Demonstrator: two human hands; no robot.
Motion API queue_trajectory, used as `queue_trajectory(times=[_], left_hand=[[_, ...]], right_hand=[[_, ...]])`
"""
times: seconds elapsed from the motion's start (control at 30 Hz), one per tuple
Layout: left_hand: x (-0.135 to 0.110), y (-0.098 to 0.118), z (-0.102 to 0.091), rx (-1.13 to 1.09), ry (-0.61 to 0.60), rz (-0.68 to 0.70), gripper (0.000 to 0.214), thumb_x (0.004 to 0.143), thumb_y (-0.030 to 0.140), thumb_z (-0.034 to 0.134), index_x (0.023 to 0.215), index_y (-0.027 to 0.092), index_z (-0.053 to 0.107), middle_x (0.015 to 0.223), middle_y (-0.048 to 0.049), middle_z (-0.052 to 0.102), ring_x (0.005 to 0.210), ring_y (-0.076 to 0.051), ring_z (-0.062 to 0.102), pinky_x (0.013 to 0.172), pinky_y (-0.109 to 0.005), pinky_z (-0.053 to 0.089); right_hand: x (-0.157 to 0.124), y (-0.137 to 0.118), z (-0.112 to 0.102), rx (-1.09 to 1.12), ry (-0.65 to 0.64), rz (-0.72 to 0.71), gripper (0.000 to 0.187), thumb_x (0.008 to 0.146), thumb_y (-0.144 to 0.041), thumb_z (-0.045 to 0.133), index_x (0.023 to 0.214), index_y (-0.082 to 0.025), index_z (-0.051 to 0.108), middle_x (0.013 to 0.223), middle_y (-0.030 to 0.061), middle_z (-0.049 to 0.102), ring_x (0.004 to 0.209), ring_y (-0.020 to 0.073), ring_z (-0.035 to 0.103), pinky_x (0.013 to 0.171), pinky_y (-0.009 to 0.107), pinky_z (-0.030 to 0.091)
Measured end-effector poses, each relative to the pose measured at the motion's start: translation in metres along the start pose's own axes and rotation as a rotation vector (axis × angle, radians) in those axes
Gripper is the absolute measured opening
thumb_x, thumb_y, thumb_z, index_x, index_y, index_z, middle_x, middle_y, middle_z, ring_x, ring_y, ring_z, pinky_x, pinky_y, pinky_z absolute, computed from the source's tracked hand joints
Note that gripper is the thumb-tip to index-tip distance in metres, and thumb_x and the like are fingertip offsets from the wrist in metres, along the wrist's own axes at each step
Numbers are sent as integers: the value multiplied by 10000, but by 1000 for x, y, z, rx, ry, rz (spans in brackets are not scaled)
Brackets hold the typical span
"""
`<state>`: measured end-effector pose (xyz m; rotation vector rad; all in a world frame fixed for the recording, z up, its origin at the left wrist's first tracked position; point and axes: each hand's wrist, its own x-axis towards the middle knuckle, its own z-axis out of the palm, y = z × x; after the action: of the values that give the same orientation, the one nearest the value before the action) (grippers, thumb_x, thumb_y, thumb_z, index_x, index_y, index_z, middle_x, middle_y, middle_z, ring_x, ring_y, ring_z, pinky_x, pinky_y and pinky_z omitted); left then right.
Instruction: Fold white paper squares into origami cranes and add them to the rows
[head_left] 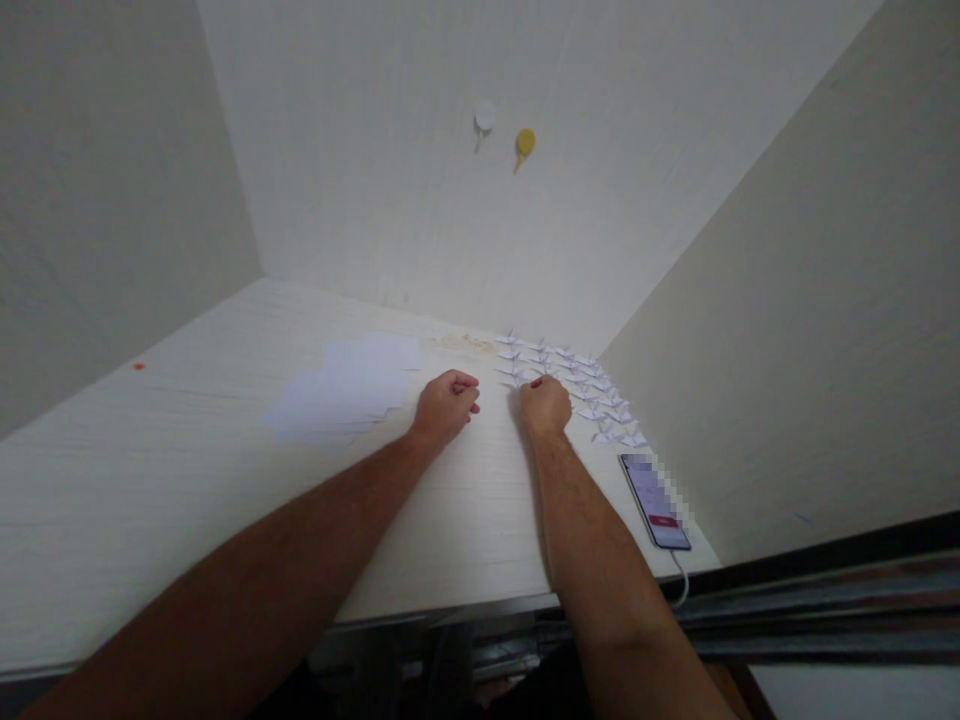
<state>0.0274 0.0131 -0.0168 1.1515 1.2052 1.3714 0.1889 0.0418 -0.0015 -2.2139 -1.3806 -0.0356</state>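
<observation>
My left hand [448, 405] is closed above the white tabletop, its fingers curled inward towards the right. Whatever may be between those fingertips is too small or hidden to see. A short gap to the right, my right hand [546, 405] forms a fist, knuckles up, and its grip is hidden from view. Close to this fist are several small white folded paper cranes [589, 385], set out in rows at the back right of the table. Left of my left hand lies a spread of white paper sheets [352, 385], partly overlapping.
A phone [654, 500] with its screen lit lies near the right edge, a white cable [682, 580] running from it. Walls enclose the table at the left, back and right. A white hook [484, 117] and a yellow hook [526, 142] are on the back wall.
</observation>
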Motion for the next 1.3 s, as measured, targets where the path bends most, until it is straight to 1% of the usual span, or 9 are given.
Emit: queue_trajectory(times=[0.23, 0.47, 0.63, 0.87, 1.3], left_hand=[[1, -2, -1, 11, 1, 6, 95, 726, 177, 635, 821, 173, 632, 622, 7, 621, 520, -128, 615, 424, -205, 404], [0, -2, -1, 17, -1, 16, 96, 724, 185, 637, 819, 171, 633, 606, 6, 623, 513, -128, 614, 433, -205, 406], [0, -2, -1, 33, 2, 19, 90, 726, 190, 634, 813, 171, 631, 603, 9, 618, 510, -130, 612, 428, -208, 406], [1, -3, -1, 34, 1, 32, 94, 723, 196, 637, 814, 174, 628, 598, 9, 618, 513, -135, 616, 425, -209, 409], [0, -1, -2, 31, -1, 10, 100, 718, 204, 644, 813, 176, 635, 584, 10, 622, 508, -134, 611, 436, -209, 408]], right_hand=[[-1, 1, 2, 9, 0, -12, 177, 806, -264, 546, 829, -198, 709, 846, 119, 734, 839, 276, 691, 740, 365, 507], [-3, 3, 3, -3, 12, -34, 199, 825, -297, 537, 826, -202, 712, 848, 127, 736, 831, 289, 694, 731, 381, 510], [-4, 2, 0, -20, -10, -12, 214, 824, -288, 527, 846, -191, 717, 880, 139, 738, 861, 290, 698, 745, 379, 510], [-4, 1, 2, -6, -2, -10, 197, 818, -309, 541, 817, -203, 708, 859, 128, 736, 848, 284, 695, 741, 374, 510], [-5, 0, 1, -1, -8, -23, 189, 813, -309, 551, 814, -205, 709, 847, 125, 735, 833, 277, 694, 730, 367, 510]])
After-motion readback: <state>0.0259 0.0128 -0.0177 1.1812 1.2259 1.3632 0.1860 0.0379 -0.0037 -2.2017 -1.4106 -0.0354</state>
